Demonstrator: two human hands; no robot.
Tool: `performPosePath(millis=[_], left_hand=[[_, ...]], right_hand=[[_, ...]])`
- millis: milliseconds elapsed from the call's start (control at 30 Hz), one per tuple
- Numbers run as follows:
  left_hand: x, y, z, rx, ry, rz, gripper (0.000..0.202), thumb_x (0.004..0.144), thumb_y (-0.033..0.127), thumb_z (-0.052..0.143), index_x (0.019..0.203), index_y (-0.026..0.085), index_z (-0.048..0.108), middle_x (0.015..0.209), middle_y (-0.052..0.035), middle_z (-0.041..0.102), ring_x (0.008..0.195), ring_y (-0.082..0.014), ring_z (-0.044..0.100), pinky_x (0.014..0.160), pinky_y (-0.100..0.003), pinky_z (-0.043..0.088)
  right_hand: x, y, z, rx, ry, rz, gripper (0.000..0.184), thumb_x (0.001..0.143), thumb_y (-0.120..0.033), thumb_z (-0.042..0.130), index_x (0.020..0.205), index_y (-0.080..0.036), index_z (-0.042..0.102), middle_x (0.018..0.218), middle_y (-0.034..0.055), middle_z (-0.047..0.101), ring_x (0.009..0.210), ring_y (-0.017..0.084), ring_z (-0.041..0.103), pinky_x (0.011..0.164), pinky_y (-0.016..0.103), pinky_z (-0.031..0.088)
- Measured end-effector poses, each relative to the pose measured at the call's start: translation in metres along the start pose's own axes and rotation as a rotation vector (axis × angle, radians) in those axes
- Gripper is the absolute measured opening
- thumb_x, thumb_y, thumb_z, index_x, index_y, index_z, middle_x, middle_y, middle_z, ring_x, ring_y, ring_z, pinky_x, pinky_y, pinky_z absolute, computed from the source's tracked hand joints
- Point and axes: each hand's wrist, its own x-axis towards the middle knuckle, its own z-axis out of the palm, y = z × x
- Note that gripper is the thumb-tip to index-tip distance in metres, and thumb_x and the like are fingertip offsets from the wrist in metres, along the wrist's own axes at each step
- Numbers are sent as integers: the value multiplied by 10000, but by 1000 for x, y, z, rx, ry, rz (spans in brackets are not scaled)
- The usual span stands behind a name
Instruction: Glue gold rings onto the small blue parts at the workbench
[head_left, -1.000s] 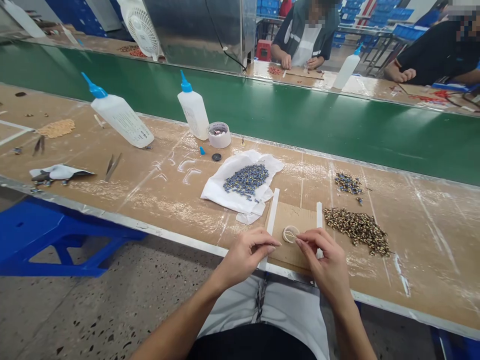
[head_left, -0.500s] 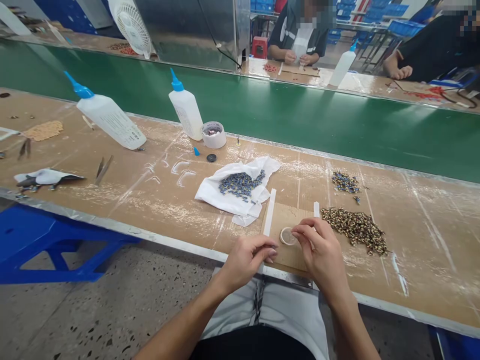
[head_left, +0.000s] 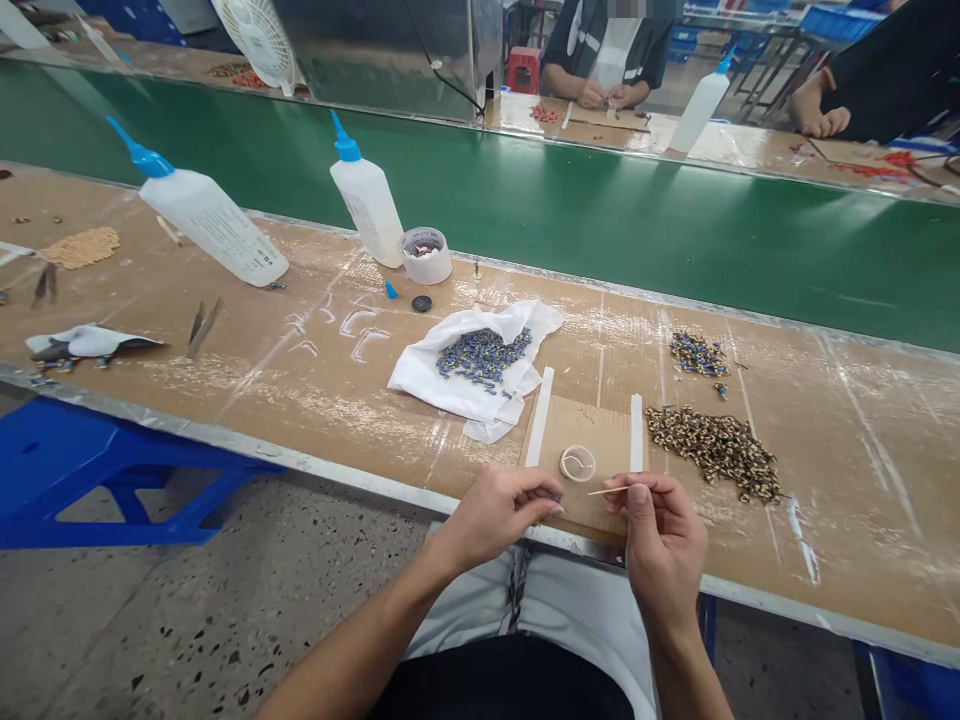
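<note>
My right hand (head_left: 664, 535) is closed in a pinch on a thin wooden stick (head_left: 609, 491) that points left toward my left hand. My left hand (head_left: 499, 512) is closed on a tiny dark part at its fingertips, too small to name. Both hands hover at the near edge of a cardboard pad (head_left: 581, 440) bordered by two white strips. A small round clear cap (head_left: 577, 463) lies on the pad just beyond the stick's tip. A white cloth (head_left: 427, 375) with several blue parts (head_left: 482, 355) lies left of the pad. A heap of brown rings (head_left: 712, 445) lies to the right.
Two white squeeze bottles with blue nozzles (head_left: 206, 225) (head_left: 367, 205) and a tape roll (head_left: 426, 256) stand further back. A green conveyor belt (head_left: 600, 225) runs behind the bench. Other people work across it (head_left: 607, 60). A blue stool (head_left: 90, 470) stands at the left.
My right hand has drawn back from the round cap toward me, and the stick now shows in its pinch. My left hand stays closed near the pad's edge.
</note>
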Motion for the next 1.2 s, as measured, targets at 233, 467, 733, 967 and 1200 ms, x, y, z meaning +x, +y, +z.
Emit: performPosePath(millis=[233,467,733,967,1200], left_hand=[[7,4,4,165,-30,84,103,867,222,632,841,157,707,689,8,672,586,-96,541,596,-192,401],[6,3,5,180,-44,82,104,877,209,618,838,154,697,720,8,678,616,-101,542,615,-197,393],[7,5,5,191,-38,97,101,871,203,618,837,156,701,736,-2,703,616,-110,569,617,-205,388],[7,2,5,188,-34,90,103,873,217,618,859,157,700,757,-8,709,636,-115,591,623,-204,399],[7,2,5,164,-36,93,112,878,231,613,877,166,705,781,-12,721,649,-121,602,634,-206,417]], right_hand=[[-10,9,4,-33,-27,-21,120,932,-304,586,924,-191,626,861,57,689,729,170,638,666,302,530],[-12,11,3,-73,-76,-26,95,934,-281,585,928,-203,641,883,47,690,783,177,654,721,311,532],[-13,14,3,-113,-89,-55,91,929,-278,589,927,-203,640,893,52,699,814,192,672,742,324,532],[-13,16,3,-122,-90,-78,90,926,-275,590,929,-203,642,883,56,699,823,208,681,753,351,542],[-14,18,3,-159,-93,-157,69,924,-237,587,936,-209,649,875,52,706,827,209,686,760,355,542]])
